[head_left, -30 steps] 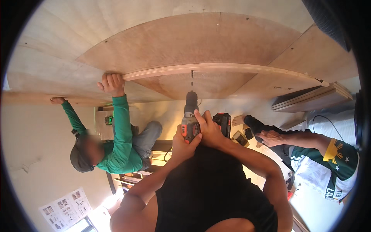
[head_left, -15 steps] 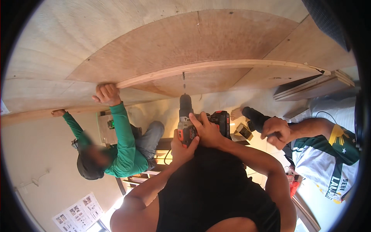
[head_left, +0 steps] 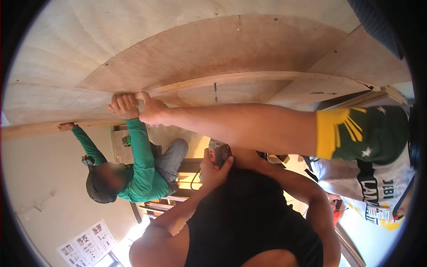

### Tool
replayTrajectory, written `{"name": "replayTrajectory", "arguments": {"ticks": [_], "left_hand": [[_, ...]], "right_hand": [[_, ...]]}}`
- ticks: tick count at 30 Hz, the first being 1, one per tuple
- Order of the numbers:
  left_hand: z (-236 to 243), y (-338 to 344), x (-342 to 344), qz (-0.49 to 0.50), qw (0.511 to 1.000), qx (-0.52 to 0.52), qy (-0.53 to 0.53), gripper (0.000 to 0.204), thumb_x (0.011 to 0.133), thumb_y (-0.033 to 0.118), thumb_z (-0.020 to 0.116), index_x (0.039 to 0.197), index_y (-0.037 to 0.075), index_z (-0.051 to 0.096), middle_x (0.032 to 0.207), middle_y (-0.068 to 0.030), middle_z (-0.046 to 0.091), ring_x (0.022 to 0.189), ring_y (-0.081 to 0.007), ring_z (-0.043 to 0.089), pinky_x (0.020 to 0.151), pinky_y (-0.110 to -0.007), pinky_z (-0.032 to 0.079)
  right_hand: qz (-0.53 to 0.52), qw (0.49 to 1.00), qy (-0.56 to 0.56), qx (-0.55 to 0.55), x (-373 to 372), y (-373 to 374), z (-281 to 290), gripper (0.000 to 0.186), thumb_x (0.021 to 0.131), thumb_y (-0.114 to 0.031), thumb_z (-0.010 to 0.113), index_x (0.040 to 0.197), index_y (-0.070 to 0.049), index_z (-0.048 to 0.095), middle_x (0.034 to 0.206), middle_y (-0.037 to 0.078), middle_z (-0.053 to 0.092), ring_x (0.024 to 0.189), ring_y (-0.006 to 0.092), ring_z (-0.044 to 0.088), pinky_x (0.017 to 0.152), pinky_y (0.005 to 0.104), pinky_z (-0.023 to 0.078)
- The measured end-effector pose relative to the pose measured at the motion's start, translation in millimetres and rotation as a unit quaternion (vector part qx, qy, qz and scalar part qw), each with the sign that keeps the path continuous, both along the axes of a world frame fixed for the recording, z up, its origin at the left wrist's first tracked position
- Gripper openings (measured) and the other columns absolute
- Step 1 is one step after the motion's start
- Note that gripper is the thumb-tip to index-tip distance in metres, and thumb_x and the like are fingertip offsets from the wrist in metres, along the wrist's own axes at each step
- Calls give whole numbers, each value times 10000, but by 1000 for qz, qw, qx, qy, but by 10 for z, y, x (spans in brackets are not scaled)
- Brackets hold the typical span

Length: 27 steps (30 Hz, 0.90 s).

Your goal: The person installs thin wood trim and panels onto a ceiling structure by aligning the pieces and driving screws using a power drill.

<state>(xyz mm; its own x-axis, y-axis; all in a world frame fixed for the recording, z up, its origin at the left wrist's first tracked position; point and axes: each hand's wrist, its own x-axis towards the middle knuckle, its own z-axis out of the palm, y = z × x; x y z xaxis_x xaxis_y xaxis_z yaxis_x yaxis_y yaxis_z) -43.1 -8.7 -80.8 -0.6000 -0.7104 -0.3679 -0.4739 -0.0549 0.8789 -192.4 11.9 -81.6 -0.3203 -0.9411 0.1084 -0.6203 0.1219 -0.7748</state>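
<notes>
My left hand [head_left: 213, 171] is closed around the body of a red and black power drill [head_left: 219, 152], low in the middle. A co-worker's bare forearm [head_left: 244, 124] passes in front and covers the drill's front end. My right hand [head_left: 244, 156] is beside the drill, its fingers hidden behind that forearm. Beyond the forearm, a thin dark screw or bit [head_left: 215, 91] stands at a long curved wooden strip [head_left: 249, 77]. The co-worker's hand [head_left: 153, 109] grips the strip's left part, touching the fist [head_left: 124, 104] of another co-worker in a green sleeve.
Large plywood panels [head_left: 213, 46] span the upper part. The green-sleeved person [head_left: 144, 173] crouches at left, the other hand [head_left: 66, 127] on the panel's edge. A person in a patterned jersey [head_left: 356, 178] is close on my right. A printed sheet [head_left: 86, 244] hangs lower left.
The jersey-wearing co-worker's arm has reached leftward across my view and taken hold of the strip beside the green-sleeved person's hand. It now hides the drill's front. My left hand stays on the drill.
</notes>
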Motion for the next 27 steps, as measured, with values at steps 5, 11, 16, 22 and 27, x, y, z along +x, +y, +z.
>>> {"name": "replayTrajectory", "arguments": {"ticks": [5,11,16,22,27], "left_hand": [[74,57,-46,7,1000,11,23,461,818,267,829,1054,-17,553,827,-149,697,732,-245,701,659,-376,548],[151,69,-16,11,999,1,34,447,817,254,831,1045,-23,564,841,-144,704,728,-233,700,661,-367,551],[118,89,79,-3,998,-12,61,367,867,140,787,1063,-12,516,780,-53,658,621,-98,620,530,-258,499],[228,85,99,-6,999,3,48,358,879,138,766,1092,-18,525,862,-66,655,721,-106,621,637,-271,520],[412,89,-94,49,986,104,124,350,888,96,752,1118,-22,518,872,-81,660,704,-110,620,608,-272,505]], "right_hand": [[-43,996,72,-13,53,694,-402,647,881,-259,635,1452,-28,439,1260,253,584,1047,427,645,891,521,532],[-21,990,-8,137,101,742,-244,800,813,-230,707,1538,-155,377,1424,296,399,1075,538,620,910,590,526],[-10,989,-1,149,134,705,-88,859,800,-209,714,1568,-133,338,1415,299,402,1070,534,622,869,585,544],[-7,994,84,67,196,738,-210,898,788,-193,732,1578,-91,317,1268,242,469,987,476,641,731,528,580],[-64,991,64,94,186,682,45,902,776,-137,741,1580,-133,331,1136,222,479,860,450,642,685,544,552]]}}
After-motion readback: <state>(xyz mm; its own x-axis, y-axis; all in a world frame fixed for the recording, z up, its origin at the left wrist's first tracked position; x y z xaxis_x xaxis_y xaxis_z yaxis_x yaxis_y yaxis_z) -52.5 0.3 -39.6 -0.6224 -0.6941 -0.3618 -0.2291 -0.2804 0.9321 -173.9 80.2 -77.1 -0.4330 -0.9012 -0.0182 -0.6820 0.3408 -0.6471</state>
